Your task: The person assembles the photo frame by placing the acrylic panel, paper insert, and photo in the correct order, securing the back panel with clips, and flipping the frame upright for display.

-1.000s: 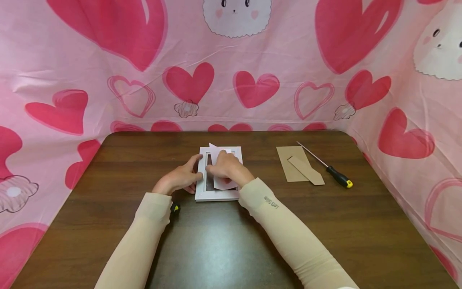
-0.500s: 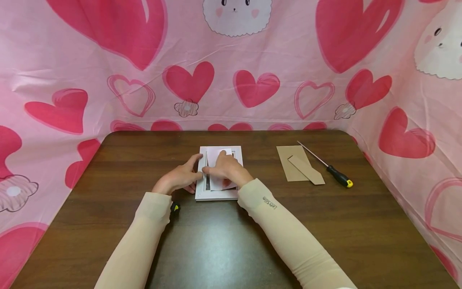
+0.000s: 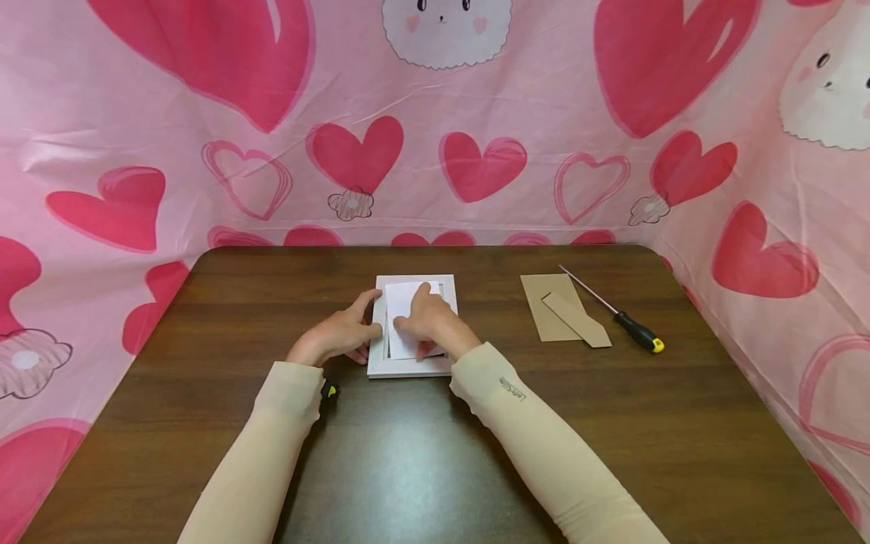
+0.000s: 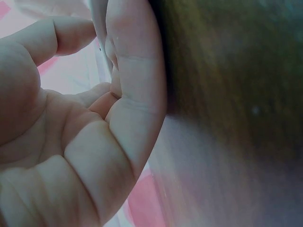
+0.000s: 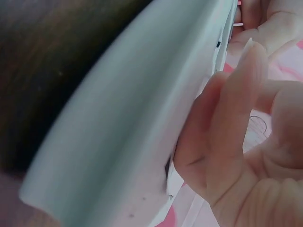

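Left hand (image 3: 340, 333) half-curled, thumb and fingers gripping left edge of white frame (image 3: 408, 368), flat on worktop (image 3: 408, 453). White sheet (image 3: 401, 344) lies over frame's middle; right hand (image 3: 433, 317), loosely bent, touches it, ungripped. Farther right: brown card (image 3: 545, 321), narrower strip (image 3: 578, 320) across it, screwdriver (image 3: 633, 330) alongside.

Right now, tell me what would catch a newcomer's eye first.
Probably the pink cloth with big red hearts, rising behind the table. Next, perhaps, the white frame just below the head view's centre, gripped by the left hand, with the right hand on the paper over it. The screwdriver lies off to the right.
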Action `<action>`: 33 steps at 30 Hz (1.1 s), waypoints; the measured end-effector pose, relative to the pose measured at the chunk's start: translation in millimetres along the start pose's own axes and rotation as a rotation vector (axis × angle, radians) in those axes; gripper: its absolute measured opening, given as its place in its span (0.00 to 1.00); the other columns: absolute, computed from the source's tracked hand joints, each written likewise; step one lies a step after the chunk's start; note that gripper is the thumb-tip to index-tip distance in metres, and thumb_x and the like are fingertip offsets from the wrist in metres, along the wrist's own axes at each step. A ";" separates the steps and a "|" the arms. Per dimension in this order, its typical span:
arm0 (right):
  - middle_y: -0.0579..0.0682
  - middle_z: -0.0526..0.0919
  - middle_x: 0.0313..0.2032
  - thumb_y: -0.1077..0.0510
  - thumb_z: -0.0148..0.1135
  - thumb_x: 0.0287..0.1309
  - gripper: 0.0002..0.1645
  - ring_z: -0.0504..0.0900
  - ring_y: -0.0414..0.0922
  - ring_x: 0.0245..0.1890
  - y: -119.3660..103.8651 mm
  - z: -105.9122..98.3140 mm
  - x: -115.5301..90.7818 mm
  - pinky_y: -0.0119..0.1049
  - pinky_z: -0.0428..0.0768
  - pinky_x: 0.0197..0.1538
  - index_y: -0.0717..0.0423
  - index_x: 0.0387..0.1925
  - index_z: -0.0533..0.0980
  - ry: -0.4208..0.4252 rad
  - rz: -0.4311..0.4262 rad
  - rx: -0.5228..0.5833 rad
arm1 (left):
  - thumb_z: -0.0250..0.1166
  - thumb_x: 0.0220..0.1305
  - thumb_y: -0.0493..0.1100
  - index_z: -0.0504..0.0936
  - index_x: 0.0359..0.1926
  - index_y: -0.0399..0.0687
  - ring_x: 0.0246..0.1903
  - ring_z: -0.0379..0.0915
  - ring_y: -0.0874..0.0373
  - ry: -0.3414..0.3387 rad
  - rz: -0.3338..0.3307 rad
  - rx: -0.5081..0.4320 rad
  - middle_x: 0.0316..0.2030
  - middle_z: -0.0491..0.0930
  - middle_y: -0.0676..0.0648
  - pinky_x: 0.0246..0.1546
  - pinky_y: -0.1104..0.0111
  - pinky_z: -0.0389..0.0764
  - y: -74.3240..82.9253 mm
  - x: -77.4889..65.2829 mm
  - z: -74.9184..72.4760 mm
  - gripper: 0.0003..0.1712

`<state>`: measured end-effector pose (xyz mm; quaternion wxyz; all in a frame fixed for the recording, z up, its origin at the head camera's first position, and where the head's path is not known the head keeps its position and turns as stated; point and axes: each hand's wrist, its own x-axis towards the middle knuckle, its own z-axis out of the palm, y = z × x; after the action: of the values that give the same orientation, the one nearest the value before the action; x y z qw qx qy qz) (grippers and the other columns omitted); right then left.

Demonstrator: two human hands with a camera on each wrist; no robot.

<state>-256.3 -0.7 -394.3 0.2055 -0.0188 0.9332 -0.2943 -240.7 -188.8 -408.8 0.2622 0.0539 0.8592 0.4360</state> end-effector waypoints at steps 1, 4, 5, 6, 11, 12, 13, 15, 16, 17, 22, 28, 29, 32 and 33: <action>0.76 0.78 0.55 0.50 0.67 0.70 0.48 0.87 0.47 0.15 1.0 0.6 -0.5 0.33 0.82 0.22 0.71 0.73 0.52 0.005 -0.008 -0.002 | 0.59 0.73 0.41 0.45 0.86 0.56 0.32 0.78 0.49 -0.002 0.001 0.002 0.41 0.77 0.35 0.33 0.62 0.88 0.0 -0.4 0.0 0.48; 0.72 0.82 0.51 0.49 0.69 0.69 0.44 0.90 0.51 0.28 3.8 2.8 -3.4 0.39 0.87 0.34 0.70 0.70 0.58 0.064 -0.064 -0.090 | 0.60 0.73 0.42 0.44 0.86 0.56 0.32 0.78 0.49 -0.006 0.003 0.002 0.43 0.77 0.34 0.33 0.62 0.88 -0.2 -0.7 0.0 0.48; 0.69 0.83 0.50 0.48 0.69 0.69 0.42 0.90 0.53 0.33 4.5 3.6 -4.7 0.42 0.87 0.39 0.69 0.69 0.61 0.089 -0.082 -0.133 | 0.60 0.73 0.42 0.44 0.86 0.56 0.32 0.79 0.49 -0.009 0.004 0.004 0.44 0.77 0.34 0.34 0.62 0.88 -0.2 -0.7 -0.2 0.48; 0.67 0.84 0.49 0.46 0.70 0.69 0.40 0.89 0.55 0.38 5.1 4.1 -6.1 0.45 0.87 0.43 0.67 0.67 0.64 0.118 -0.100 -0.185 | 0.59 0.73 0.42 0.44 0.86 0.55 0.32 0.79 0.49 -0.013 0.005 0.006 0.45 0.76 0.34 0.34 0.63 0.88 -0.4 -0.5 -0.4 0.49; 0.61 0.81 0.52 0.41 0.71 0.67 0.33 0.84 0.60 0.49 6.7 5.0 -13.1 0.54 0.85 0.50 0.59 0.61 0.75 0.225 -0.178 -0.363 | 0.59 0.72 0.42 0.45 0.86 0.58 0.32 0.79 0.49 -0.014 -0.015 0.012 0.44 0.77 0.34 0.34 0.64 0.88 -1.5 1.1 -1.6 0.48; 0.60 0.80 0.53 0.40 0.71 0.67 0.32 0.83 0.60 0.51 7.2 4.6 -14.4 0.54 0.85 0.51 0.59 0.60 0.76 0.238 -0.199 -0.383 | 0.59 0.72 0.42 0.45 0.86 0.59 0.32 0.79 0.49 -0.013 -0.021 0.013 0.43 0.77 0.34 0.34 0.64 0.88 -1.5 1.3 -1.6 0.48; 0.60 0.78 0.54 0.41 0.71 0.66 0.32 0.81 0.60 0.52 7.6 3.8 -15.7 0.53 0.85 0.51 0.58 0.60 0.77 0.246 -0.223 -0.401 | 0.59 0.71 0.42 0.45 0.85 0.60 0.32 0.79 0.49 -0.012 -0.026 0.010 0.43 0.77 0.35 0.33 0.64 0.88 -1.3 1.3 -1.5 0.48; 0.60 0.77 0.55 0.41 0.72 0.65 0.32 0.78 0.60 0.55 8.9 1.9 -17.9 0.53 0.84 0.53 0.57 0.61 0.79 0.248 -0.273 -0.430 | 0.59 0.71 0.42 0.45 0.85 0.59 0.32 0.79 0.49 -0.015 -0.021 0.008 0.42 0.78 0.35 0.34 0.63 0.88 -1.4 1.5 -1.6 0.48; 0.60 0.76 0.56 0.41 0.72 0.65 0.33 0.76 0.60 0.56 9.7 0.8 -18.9 0.53 0.83 0.54 0.57 0.62 0.79 0.242 -0.300 -0.442 | 0.58 0.72 0.42 0.44 0.86 0.57 0.32 0.80 0.49 -0.021 -0.013 0.007 0.42 0.78 0.34 0.33 0.63 0.88 -1.3 0.9 -1.8 0.49; 0.60 0.76 0.57 0.42 0.73 0.64 0.34 0.75 0.59 0.57 10.5 -0.3 -19.8 0.53 0.82 0.56 0.57 0.63 0.79 0.231 -0.325 -0.456 | 0.59 0.72 0.42 0.45 0.85 0.59 0.31 0.79 0.50 -0.017 -0.020 0.003 0.41 0.78 0.35 0.33 0.64 0.88 -0.9 0.6 -1.3 0.48; 0.59 0.75 0.64 0.43 0.73 0.64 0.37 0.74 0.58 0.61 15.9 -4.1 -23.6 0.52 0.78 0.64 0.56 0.67 0.76 0.129 -0.397 -0.503 | 0.59 0.73 0.41 0.44 0.86 0.55 0.31 0.79 0.49 -0.025 0.003 -0.001 0.42 0.77 0.35 0.33 0.64 0.88 0.3 -1.8 -1.9 0.48; 0.60 0.75 0.64 0.42 0.72 0.66 0.36 0.74 0.58 0.59 18.7 -1.9 -27.7 0.50 0.79 0.63 0.57 0.66 0.77 0.095 -0.397 -0.517 | 0.60 0.74 0.41 0.45 0.85 0.57 0.32 0.78 0.48 -0.014 -0.012 -0.005 0.45 0.76 0.35 0.34 0.63 0.88 1.4 -2.5 -1.1 0.47; 0.60 0.75 0.64 0.41 0.72 0.66 0.35 0.74 0.58 0.58 18.7 -1.3 -28.2 0.50 0.79 0.62 0.58 0.65 0.77 0.098 -0.393 -0.521 | 0.60 0.74 0.41 0.45 0.85 0.57 0.33 0.78 0.48 -0.014 -0.015 -0.004 0.45 0.76 0.34 0.34 0.63 0.88 1.5 -2.3 -1.1 0.47; 0.59 0.76 0.62 0.41 0.71 0.66 0.33 0.74 0.57 0.56 17.9 0.2 -30.1 0.49 0.79 0.60 0.58 0.62 0.79 0.112 -0.383 -0.537 | 0.60 0.74 0.41 0.45 0.85 0.56 0.33 0.78 0.48 -0.015 -0.016 0.001 0.46 0.76 0.34 0.34 0.63 0.88 1.6 -2.1 -1.3 0.47; 0.59 0.76 0.61 0.41 0.71 0.66 0.32 0.74 0.57 0.56 17.7 0.6 -30.5 0.48 0.79 0.59 0.59 0.61 0.80 0.117 -0.379 -0.540 | 0.60 0.74 0.41 0.45 0.86 0.56 0.33 0.78 0.48 -0.016 -0.014 0.000 0.45 0.76 0.34 0.34 0.63 0.88 1.9 -2.5 -1.1 0.48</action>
<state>-226.6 18.3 -393.3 0.0807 -0.2288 0.9676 -0.0700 -239.3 -189.2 -405.8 0.2722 0.0514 0.8575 0.4336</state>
